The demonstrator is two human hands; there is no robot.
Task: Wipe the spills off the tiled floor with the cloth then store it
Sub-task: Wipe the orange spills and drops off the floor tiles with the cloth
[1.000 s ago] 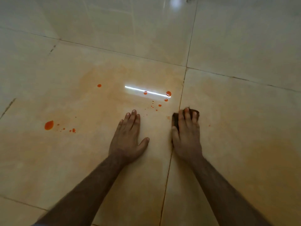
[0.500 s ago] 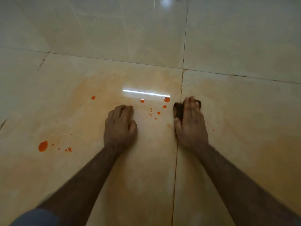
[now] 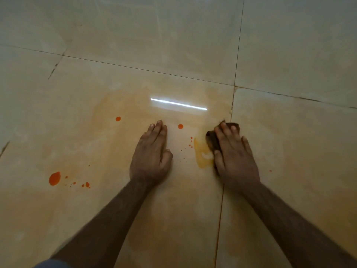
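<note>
A dark brown cloth (image 3: 211,139) lies on the cream tiled floor (image 3: 289,142) under my right hand (image 3: 234,153), whose straight fingers press it down beside a grout line. A wet orange smear (image 3: 201,155) sits just left of the cloth. My left hand (image 3: 151,153) rests flat on the floor, holding nothing. Orange drops remain: one (image 3: 180,126) between my hands, one (image 3: 118,118) to the left, and a larger blot (image 3: 54,178) with small specks at far left.
Grout lines (image 3: 232,105) cross the glossy floor. A bright strip of reflected light (image 3: 178,103) lies beyond my hands. A faint orange haze stains the tile around the spills. A bit of blue fabric (image 3: 52,264) shows at the bottom edge.
My right hand has dragged the cloth over the drops near the grout line, leaving an orange smear to its left. My left hand has uncurled and lies flat again.
</note>
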